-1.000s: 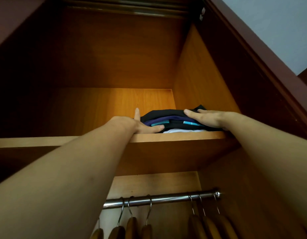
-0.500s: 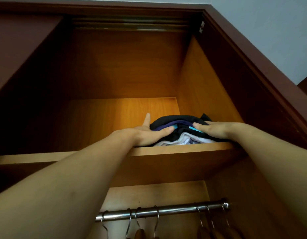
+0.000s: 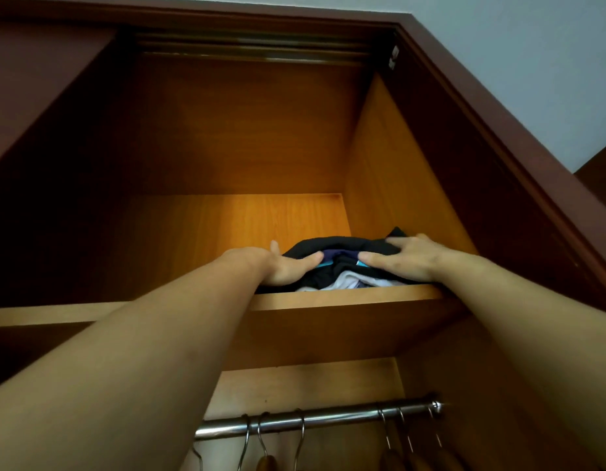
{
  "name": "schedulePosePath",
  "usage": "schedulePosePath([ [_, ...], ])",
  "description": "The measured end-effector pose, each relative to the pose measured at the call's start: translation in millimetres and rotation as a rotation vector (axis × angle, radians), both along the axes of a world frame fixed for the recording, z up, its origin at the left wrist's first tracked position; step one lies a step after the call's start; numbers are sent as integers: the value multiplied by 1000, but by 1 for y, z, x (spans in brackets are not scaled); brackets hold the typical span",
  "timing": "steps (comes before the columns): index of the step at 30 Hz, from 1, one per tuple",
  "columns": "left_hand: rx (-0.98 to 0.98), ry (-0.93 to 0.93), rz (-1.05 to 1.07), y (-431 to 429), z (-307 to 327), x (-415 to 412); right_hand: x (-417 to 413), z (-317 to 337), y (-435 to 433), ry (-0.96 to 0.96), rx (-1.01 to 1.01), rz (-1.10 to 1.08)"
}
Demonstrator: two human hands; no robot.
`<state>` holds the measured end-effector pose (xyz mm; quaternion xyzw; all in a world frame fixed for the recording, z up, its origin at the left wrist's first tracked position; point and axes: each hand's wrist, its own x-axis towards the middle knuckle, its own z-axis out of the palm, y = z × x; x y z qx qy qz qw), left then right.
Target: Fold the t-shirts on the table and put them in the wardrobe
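Two hands (image 3: 288,268) (image 3: 405,261) press one pile of t-shirts (image 3: 339,258) on the upper shelf (image 3: 346,295) of the wardrobe (image 3: 396,164).
One left hand lies with straight fingers against the pile's near-left side, thumb stretched across the dark cloth, grasping nothing; one right hand lies spread and flat on the pile's top, fingers relaxed, also grasping nothing. Between the two hands the pile shows black cloth on top, one purple layer, two small teal strips and white cloth at the bottom by the shelf's front edge; how many shirts that makes cannot be told. Well below both hands runs one metal rod (image 3: 329,418), with three hanger hooks (image 3: 299,433) under the left forearm's side and three more under the right.
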<state>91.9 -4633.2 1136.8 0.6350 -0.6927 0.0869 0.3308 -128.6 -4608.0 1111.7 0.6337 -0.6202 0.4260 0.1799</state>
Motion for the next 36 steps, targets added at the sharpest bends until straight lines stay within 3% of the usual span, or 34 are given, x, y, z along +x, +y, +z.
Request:
schedulePosePath([
  [3, -232, -78, -112, 12, 0, -11, 13, 6, 0, 147, -68, -1],
  [5, -322, -205, -169, 11, 1, -18, 12, 14, -6, 187, 57, 95],
  [8, -198, -322, -168, -2, 1, -22, 1, 13, -16, 185, 133, 96],
  [15, -76, -343, -149, -10, 2, -26, -7, 11, -16, 191, 167, 84],
  [23, -153, -252, -160, -12, -2, -29, -3, 8, -12, 221, 171, 128],
  [30, -61, -278, -63, 2, -6, -34, -2, 9, -3, 178, 253, 131],
  [36, -182, -90, -124, 29, -16, -29, -4, -3, -3, 35, -12, 158],
])
